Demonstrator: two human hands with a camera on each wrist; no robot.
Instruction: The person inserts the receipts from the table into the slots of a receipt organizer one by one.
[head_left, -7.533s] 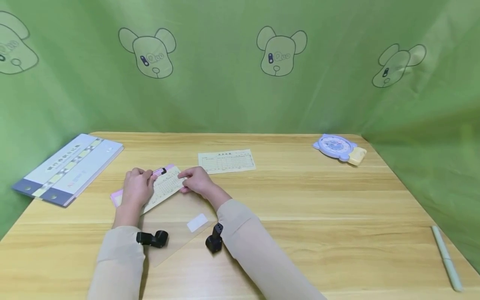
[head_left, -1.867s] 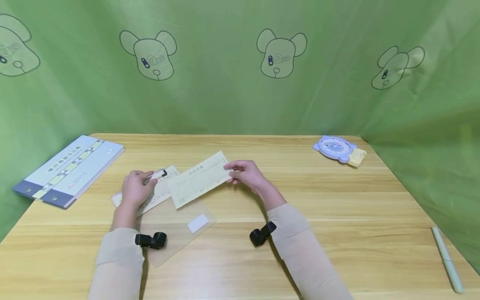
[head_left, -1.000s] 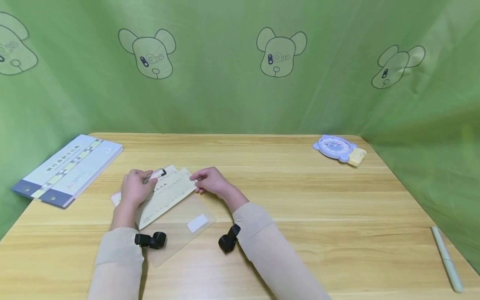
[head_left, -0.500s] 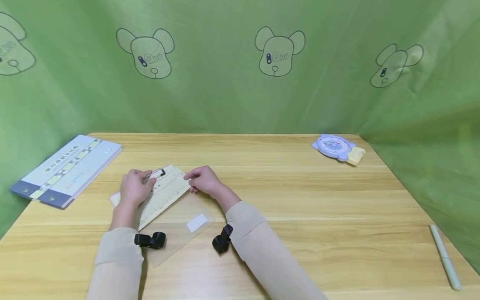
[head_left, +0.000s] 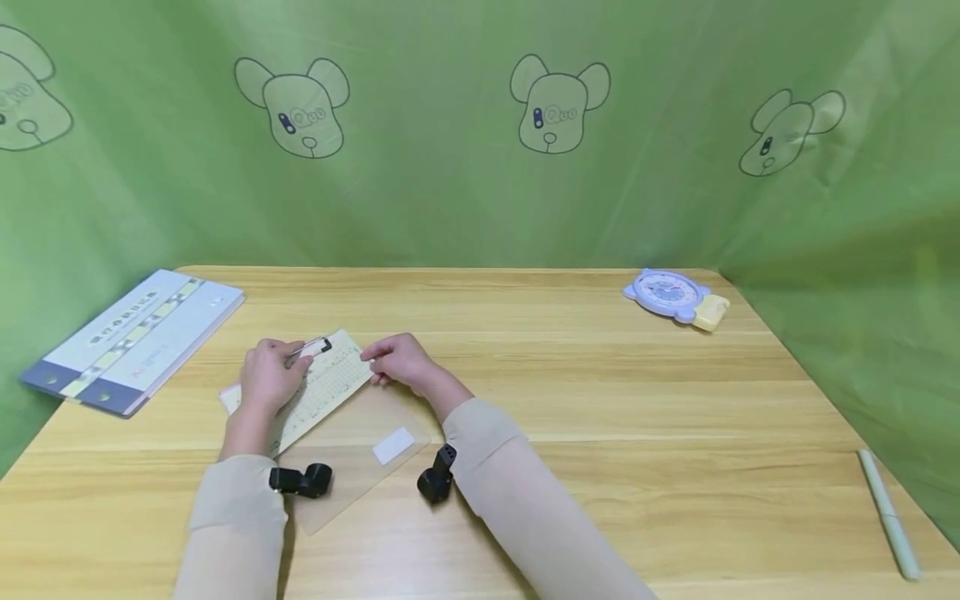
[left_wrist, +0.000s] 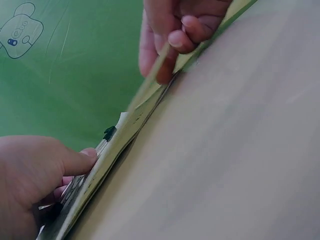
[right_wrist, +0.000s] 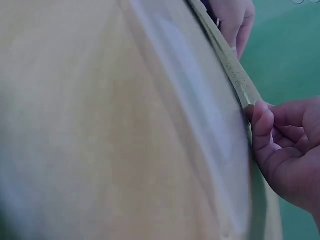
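Observation:
My left hand (head_left: 270, 375) grips the clip (head_left: 321, 345) at the top of a small clipboard with a pink edge (head_left: 229, 398), thumb on the clip. Over the clipboard lie printed paper slips with grids; the top slip (head_left: 330, 387) is held at its right edge by my right hand (head_left: 405, 362), between thumb and fingers. In the left wrist view this slip (left_wrist: 147, 92) stands slightly lifted from the layers under it. Whether its edge is under the clip is hidden by my left hand. Beneath is a translucent folder (head_left: 352, 475) with a white label (head_left: 393, 446).
A blue-and-white binder (head_left: 138, 337) lies at the left edge. At the back right are a round purple clock-like toy (head_left: 666, 292) and a pale yellow block (head_left: 711, 312). A light green pen (head_left: 888, 512) lies by the right edge. Green curtain (head_left: 450, 192) surrounds the wooden table.
The slip that lay at the back was picked up by my right hand and carried left and down onto the stack, then slid closer to the clip. My left hand stays at the clip.

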